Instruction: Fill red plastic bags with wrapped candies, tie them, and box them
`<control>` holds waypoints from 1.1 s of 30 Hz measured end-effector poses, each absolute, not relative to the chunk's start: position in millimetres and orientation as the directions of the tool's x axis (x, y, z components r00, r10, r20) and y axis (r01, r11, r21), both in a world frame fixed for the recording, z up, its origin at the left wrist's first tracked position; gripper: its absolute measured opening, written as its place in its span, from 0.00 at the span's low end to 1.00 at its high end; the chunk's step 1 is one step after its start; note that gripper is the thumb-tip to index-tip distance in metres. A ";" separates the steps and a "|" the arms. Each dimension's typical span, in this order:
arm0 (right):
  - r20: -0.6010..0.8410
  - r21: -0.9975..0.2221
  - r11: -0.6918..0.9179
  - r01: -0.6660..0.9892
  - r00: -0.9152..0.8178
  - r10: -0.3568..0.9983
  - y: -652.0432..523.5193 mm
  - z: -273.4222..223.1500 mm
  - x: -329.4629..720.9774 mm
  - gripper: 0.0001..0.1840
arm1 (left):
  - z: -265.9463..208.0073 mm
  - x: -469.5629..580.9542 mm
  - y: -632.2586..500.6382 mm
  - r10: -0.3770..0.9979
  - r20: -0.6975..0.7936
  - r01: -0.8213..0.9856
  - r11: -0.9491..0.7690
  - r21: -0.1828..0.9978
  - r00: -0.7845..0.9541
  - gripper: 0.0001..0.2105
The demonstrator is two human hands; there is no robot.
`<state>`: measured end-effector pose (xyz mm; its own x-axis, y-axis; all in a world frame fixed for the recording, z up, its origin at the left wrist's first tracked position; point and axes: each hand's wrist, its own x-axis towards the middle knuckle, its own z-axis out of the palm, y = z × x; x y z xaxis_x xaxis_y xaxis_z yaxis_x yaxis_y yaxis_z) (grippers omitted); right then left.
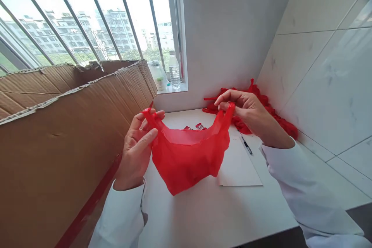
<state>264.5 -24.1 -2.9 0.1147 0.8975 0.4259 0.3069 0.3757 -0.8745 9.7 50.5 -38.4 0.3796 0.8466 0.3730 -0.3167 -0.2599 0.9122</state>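
A thin red plastic bag [188,161] with two loop handles hangs between my hands above the white table. My left hand [138,145] is closed on its left handle, the thumb along the bag's edge. The other handle is pinched in my right hand [244,110], near the fingertips. The bag's mouth is spread between them and its see-through body droops, one lower corner hanging down. Behind the bag, two small red-and-white packets [200,126] are partly hidden.
A large cardboard box [72,147] stands at the left. White paper [240,166] and a black pen [246,145] lie on the table [180,217]. More red bags [270,112] are heaped by the tiled wall. A water bottle [174,70] stands on the windowsill.
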 end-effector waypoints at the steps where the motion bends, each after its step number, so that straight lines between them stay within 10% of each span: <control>1: 0.417 -0.869 0.381 0.316 0.054 0.907 -20.7 -6.5 261.5 0.06 | -39.9 10.8 52.3 0.820 0.375 -0.265 -0.282 0.922 0.431 0.17; 6: 0.442 -0.717 0.509 0.476 -0.254 0.860 -6.4 -37.6 228.2 0.18 | -69.6 30.6 39.9 0.710 0.215 0.125 -0.394 0.911 0.671 0.26; 13: 0.433 -0.458 0.775 0.436 -0.652 0.623 -14.9 -21.4 194.4 0.19 | -93.8 54.6 18.9 0.738 0.278 0.166 -0.466 0.869 0.615 0.06; 17: 0.508 -0.630 0.644 0.435 -0.396 0.765 -0.7 -23.2 216.5 0.14 | -86.7 48.9 25.2 0.772 0.007 0.101 -0.092 0.991 0.635 0.17; 23: 0.162 -0.944 0.256 0.208 -0.386 0.908 19.4 -65.2 243.3 0.14 | -84.7 50.7 33.0 0.681 -0.136 -0.060 0.256 0.965 0.720 0.19; 30: 0.347 -0.938 0.347 0.022 0.007 0.938 5.3 -78.1 234.3 0.13 | -86.4 52.4 41.8 0.728 -0.217 -0.245 0.472 0.847 0.651 0.14; 33: 0.398 -0.900 0.412 0.141 -0.119 0.910 -11.8 -74.5 230.8 0.11 | -85.0 44.7 46.9 0.653 -0.269 -0.181 0.536 0.825 0.708 0.17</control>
<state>230.8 -11.8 -74.5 -0.1193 0.9098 0.3976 0.1408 0.4119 -0.9003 44.7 46.9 -85.0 0.7082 0.6529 -0.2686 -0.1808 0.5355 0.8249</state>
